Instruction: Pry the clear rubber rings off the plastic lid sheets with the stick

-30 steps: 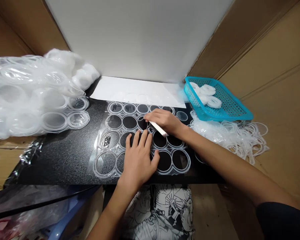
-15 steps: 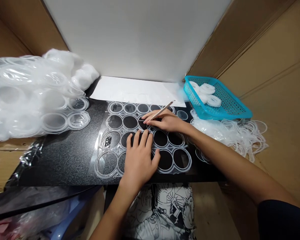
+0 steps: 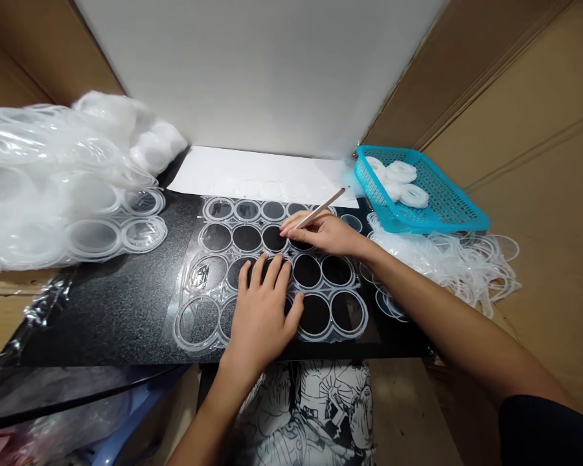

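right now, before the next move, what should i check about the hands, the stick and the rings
1. Left hand flat on the clear ring sheet, pressing it to the black tabletop: ok.
2. Right hand gripping the thin stick: ok.
3. Stick's lower tip placed on a ring edge: cannot tell, the right hand hides it.
4. Blue basket on the right hand's side, with room beside its white rings: ok.
5. Loose rings kept off the sheet: not ok, some spill to its right edge under the forearm.
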Demonstrator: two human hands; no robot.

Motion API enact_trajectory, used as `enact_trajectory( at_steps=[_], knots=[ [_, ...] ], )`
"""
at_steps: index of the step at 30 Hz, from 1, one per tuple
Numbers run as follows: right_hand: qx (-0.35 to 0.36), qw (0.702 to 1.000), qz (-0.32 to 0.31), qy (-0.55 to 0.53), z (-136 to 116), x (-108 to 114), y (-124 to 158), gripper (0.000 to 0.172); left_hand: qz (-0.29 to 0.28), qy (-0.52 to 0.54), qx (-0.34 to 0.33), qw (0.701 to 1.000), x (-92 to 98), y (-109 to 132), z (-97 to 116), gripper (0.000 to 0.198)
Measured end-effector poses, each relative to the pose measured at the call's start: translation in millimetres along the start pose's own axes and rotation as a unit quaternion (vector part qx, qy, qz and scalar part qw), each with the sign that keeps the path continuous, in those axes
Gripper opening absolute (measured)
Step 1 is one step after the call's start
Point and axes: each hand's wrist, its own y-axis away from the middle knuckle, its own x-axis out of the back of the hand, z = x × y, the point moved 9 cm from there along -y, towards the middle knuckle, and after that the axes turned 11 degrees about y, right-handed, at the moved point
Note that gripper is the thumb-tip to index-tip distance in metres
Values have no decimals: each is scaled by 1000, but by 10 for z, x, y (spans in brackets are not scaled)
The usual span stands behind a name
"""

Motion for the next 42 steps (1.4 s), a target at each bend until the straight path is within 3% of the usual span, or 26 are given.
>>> enact_trajectory(
  at_steps=[2,4,8,10,13,17,19,25,32,34,39,42],
  knots=[
    [1,1000,-7,30,-62,18,13,20,-1,21,-10,1000,11,13,8,45],
    [-20,996,37,76,-79,111,70,22,2,78,-23,997,66,30,20,37],
    [-44,973,93,207,-173,144,417,29,58,191,-6,980,424,134,-125,28],
    [-43,954,92,284,-289,76,717,28,76,158,17,984,632,253,-288,27],
    [-64,944,90,311,-460,-36,1256,18,36,85,20,996,779,488,-539,29],
    [-81,948,75,300,-619,-253,1812,30,5,42,-27,999,792,768,-766,34],
    [-79,947,75,301,-657,-350,1931,24,3,22,-68,997,764,839,-794,31],
    [-43,935,54,348,-692,-502,1840,8,5,-35,-137,990,685,851,-816,47],
    [-38,970,126,206,-946,-104,1659,18,18,-52,-106,993,758,790,-851,42],
    [-34,970,120,210,-1066,-43,1631,15,15,-50,-110,993,799,814,-816,42],
    [-43,928,40,369,-1180,-79,1567,10,19,-9,-125,992,893,906,-811,44],
    [-37,911,80,403,-1256,17,1548,18,21,2,-120,993,916,924,-875,44]
  ],
)
